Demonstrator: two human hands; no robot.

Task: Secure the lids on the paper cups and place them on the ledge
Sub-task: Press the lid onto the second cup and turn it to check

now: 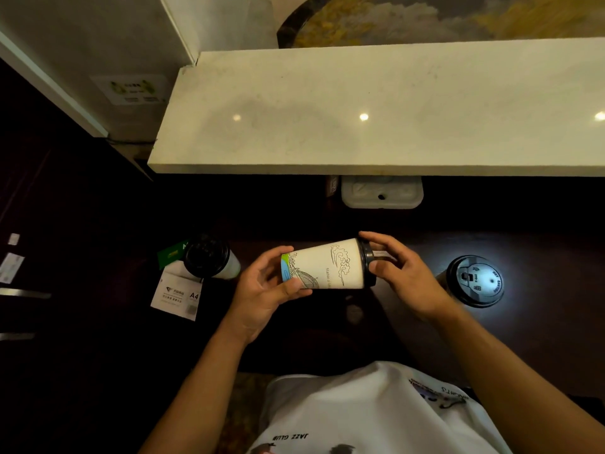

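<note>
A white paper cup (330, 267) with line drawings lies sideways in the air above the dark counter, its black lid (367, 262) pointing right. My left hand (262, 290) grips the cup's base end. My right hand (406, 276) wraps around the lid end, fingers on the rim. A second lidded cup (209, 257) stands to the left on the counter. A third cup with a black lid (476, 280) stands to the right. The pale marble ledge (376, 109) runs across above the counter and has nothing on it.
A white paper packet marked A4 (178, 296) and a green card (170, 253) lie beside the left cup. A white tray-like holder (381, 193) sits under the ledge's front edge. A wall panel (98, 60) closes off the ledge's left end.
</note>
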